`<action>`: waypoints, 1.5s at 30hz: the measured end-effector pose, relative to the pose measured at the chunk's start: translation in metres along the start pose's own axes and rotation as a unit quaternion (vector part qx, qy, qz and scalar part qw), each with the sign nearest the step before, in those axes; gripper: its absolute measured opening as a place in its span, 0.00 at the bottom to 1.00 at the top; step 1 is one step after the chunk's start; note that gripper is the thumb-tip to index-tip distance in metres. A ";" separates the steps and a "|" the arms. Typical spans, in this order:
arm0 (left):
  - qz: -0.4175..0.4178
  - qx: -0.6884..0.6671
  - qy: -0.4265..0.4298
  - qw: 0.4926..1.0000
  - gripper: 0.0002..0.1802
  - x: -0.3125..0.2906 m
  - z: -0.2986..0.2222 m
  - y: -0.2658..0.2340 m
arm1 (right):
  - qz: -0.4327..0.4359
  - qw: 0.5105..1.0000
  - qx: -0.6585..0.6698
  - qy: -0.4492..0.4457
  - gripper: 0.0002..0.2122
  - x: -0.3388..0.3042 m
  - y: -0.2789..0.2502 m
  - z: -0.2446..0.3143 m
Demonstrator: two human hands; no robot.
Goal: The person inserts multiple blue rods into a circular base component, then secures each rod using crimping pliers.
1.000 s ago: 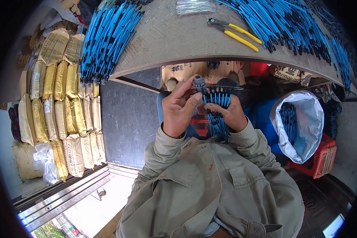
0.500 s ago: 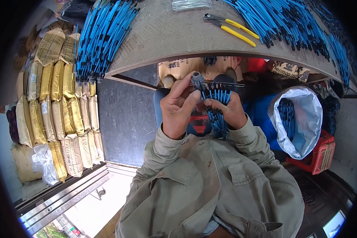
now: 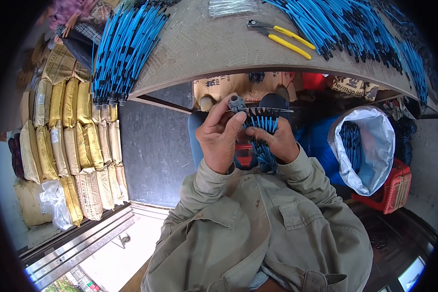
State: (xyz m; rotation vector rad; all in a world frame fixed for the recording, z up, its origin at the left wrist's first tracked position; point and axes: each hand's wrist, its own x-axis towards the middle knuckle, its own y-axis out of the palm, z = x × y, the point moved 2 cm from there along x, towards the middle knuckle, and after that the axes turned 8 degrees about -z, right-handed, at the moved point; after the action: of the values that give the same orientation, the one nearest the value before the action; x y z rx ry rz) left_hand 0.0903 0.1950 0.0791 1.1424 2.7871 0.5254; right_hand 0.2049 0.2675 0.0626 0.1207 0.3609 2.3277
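Observation:
Above my lap, my left hand (image 3: 217,141) pinches a grey cylindrical plastic fitting (image 3: 237,103) between thumb and fingers. Close beside it, my right hand (image 3: 283,142) is closed around a bundle of thin blue sticks with black ends (image 3: 263,124). The sticks fan out at the top, and their lower part hangs down toward my jacket. Thin metal wires (image 3: 286,110) run across the top of the bundle and stick out to the right. The fitting sits against the left end of this row; how they join is hidden by my fingers.
On the table (image 3: 199,44) lie yellow-handled pliers (image 3: 282,39), clear thin rods (image 3: 232,7) and heaps of blue sticks (image 3: 126,53). At right, a white-lined bag (image 3: 367,151) stands by a red crate (image 3: 396,187). Sacks (image 3: 75,131) are stacked left. Another person's hand (image 3: 72,22) shows far left.
Both hands have shifted slightly left with the fitting and the bundle, their grips unchanged. Another person's hand and purple sleeve have come into sight at the upper left.

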 end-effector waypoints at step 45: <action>0.174 -0.084 -0.135 0.972 0.24 0.012 -0.010 -0.015 | 0.064 0.989 0.121 -0.048 0.15 0.016 -0.007 -0.007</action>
State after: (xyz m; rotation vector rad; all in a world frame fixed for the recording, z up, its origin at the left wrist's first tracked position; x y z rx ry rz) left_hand 0.0697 0.1905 0.0834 1.5408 2.2786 0.5698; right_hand 0.1973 0.2825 0.0538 0.3840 0.6016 2.3849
